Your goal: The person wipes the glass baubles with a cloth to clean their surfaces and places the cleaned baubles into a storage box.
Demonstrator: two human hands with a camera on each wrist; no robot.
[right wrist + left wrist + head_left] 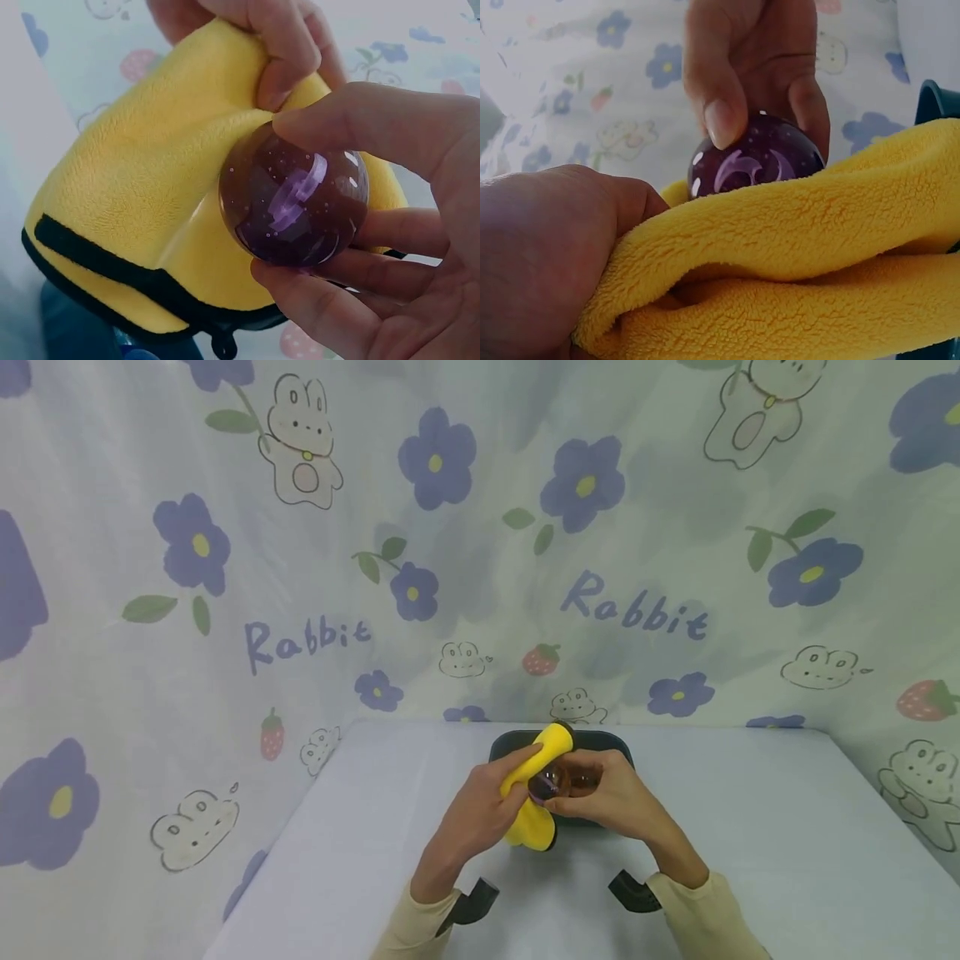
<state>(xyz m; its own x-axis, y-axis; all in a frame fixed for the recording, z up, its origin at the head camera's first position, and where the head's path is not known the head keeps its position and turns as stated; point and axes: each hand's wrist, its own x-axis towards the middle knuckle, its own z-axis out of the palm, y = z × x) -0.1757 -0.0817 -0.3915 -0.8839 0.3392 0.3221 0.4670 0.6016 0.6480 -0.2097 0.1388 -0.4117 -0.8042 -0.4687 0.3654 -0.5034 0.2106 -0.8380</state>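
Observation:
A yellow plush cloth (534, 828) with dark edging hangs folded from my left hand (480, 802), which pinches it between thumb and fingers. My right hand (613, 793) grips a clear purple ball (292, 195) with thumb and fingertips around its sides. A pale purple curved shape shows inside the ball. In the right wrist view, the cloth lies right behind the ball, and my left fingertips are close at its upper edge. The left wrist view has the ball's lower part hidden behind the cloth.
Beneath both hands, a dark green basin (517, 742) stands on the white table (750, 827). A brownish glassy thing (584, 779) shows between my right fingers. A curtain (480, 543) printed with rabbits and flowers closes off the back and sides. Black curved pieces (477, 902) sit at both cuffs.

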